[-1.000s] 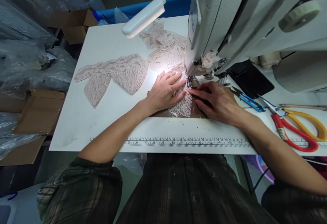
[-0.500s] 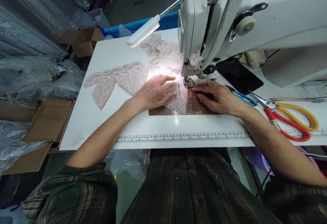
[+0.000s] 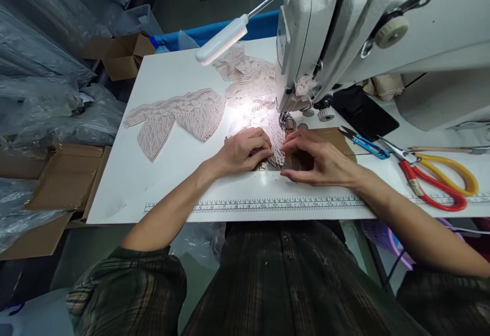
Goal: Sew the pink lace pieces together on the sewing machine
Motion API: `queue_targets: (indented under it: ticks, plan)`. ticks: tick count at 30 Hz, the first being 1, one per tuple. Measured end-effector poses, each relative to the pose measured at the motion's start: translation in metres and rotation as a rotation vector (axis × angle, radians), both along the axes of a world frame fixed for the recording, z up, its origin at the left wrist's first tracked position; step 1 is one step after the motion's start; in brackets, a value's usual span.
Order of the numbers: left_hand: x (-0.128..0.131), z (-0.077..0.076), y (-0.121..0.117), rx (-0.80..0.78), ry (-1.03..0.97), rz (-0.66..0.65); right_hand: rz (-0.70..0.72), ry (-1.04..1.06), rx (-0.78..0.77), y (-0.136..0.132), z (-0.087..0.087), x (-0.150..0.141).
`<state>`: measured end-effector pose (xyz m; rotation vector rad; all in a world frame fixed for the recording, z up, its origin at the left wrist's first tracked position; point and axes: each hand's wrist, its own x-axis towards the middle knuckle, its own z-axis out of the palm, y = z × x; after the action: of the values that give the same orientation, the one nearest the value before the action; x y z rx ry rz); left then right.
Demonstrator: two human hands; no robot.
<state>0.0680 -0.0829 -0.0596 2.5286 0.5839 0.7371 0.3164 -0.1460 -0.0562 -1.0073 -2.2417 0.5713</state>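
A pale pink lace piece (image 3: 274, 137) lies under the presser foot (image 3: 288, 121) of a white sewing machine (image 3: 344, 34), lit by the lamp (image 3: 222, 40). My left hand (image 3: 243, 151) has its fingers curled on the lace's near edge, just left of the needle. My right hand (image 3: 319, 160) rests on a brown plate (image 3: 337, 139) to the right, fingers bent and pinching the same lace edge. More lace (image 3: 179, 116) is spread on the white table (image 3: 153, 183) to the left, and another heap (image 3: 245, 73) lies behind the needle.
Blue snips (image 3: 365, 143) and red and yellow scissors (image 3: 440, 180) lie at the right. A black phone (image 3: 363, 112) sits under the machine arm. A ruler strip (image 3: 268, 205) runs along the table's front edge. Cardboard boxes (image 3: 65, 177) and plastic bags stand at the left.
Both hands have drawn back toward me from beside the presser foot. The fingers, flat on the lace before, are now curled and pinching its near edge.
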Motion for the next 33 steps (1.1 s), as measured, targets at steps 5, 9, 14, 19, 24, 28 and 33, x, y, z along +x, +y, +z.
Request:
queue_targets:
  ticks: [5,9,14,19,24,28,33]
  plan:
    - [0.001,-0.002,-0.003,0.135,-0.082,-0.014,-0.011,-0.030,0.014,-0.001,-0.003,-0.013]
    - [0.002,-0.005,-0.003,0.184,-0.050,-0.056,-0.057,0.074,0.057,0.000,-0.005,-0.012]
    - [-0.001,-0.002,-0.004,0.059,-0.020,0.094,0.001,-0.087,0.180,0.000,-0.013,-0.007]
    - [-0.002,-0.005,-0.004,0.133,0.035,0.039,0.069,-0.166,0.233,0.002,-0.013,-0.006]
    - [0.003,-0.012,-0.002,0.244,0.004,-0.005,0.063,-0.164,0.195,0.001,-0.011,-0.007]
    - [0.005,-0.014,0.000,0.393,0.029,-0.048,0.085,-0.064,0.127,0.001,-0.008,-0.003]
    - [0.002,-0.005,-0.003,0.474,0.103,-0.066,-0.164,-0.043,0.105,0.007,-0.010,0.010]
